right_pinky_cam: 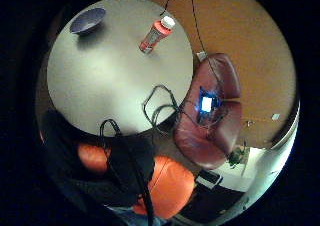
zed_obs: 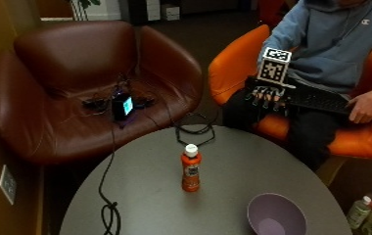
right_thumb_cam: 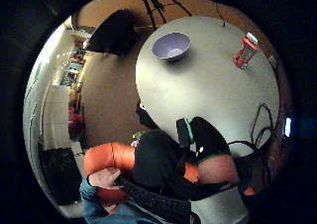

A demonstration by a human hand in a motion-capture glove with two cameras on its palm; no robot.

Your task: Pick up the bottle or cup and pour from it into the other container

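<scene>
A gloved right hand (zed_obs: pixel 267 95) hovers with fingers relaxed, holding nothing, well short of the orange bottle (zed_obs: pixel 190 171) standing upright mid-table; the lilac bowl (zed_obs: pixel 276 215) lies beyond. The capped bottle looks light, rigid, slick; its mid-body seems the best hold.

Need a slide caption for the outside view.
Gloved right hand hovers off the table; orange bottle and purple bowl untouched.

Bottle (zed_obs: pixel 190 173) and bowl (zed_obs: pixel 276 216) stand apart on table (zed_obs: pixel 147 205).
</scene>
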